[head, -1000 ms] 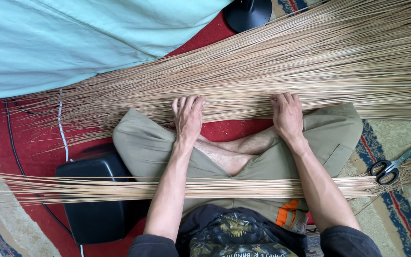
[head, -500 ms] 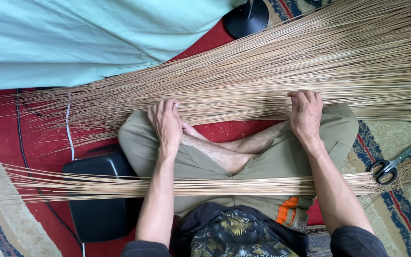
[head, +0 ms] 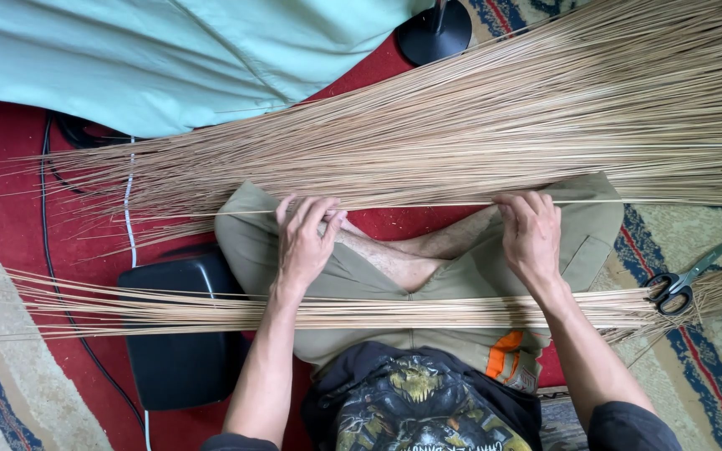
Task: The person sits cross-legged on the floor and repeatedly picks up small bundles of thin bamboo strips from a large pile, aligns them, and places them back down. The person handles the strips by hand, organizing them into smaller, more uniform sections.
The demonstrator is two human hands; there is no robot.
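I see the left hand with fingers loosely curled, pinching a single thin stick drawn across the near edge of the big pile. The right hand has its fingers bent over the same stick further along, pinched rather than clenched. My read: holding one stick at two points keeps it taut and apart from the rest. The large fan of palm sticks lies just beyond both hands, across the red rug. A smaller bundle of sticks rests across the lap, over the khaki shorts, likely a sorted set. Scissors lie right of the knee, black stool to the left.
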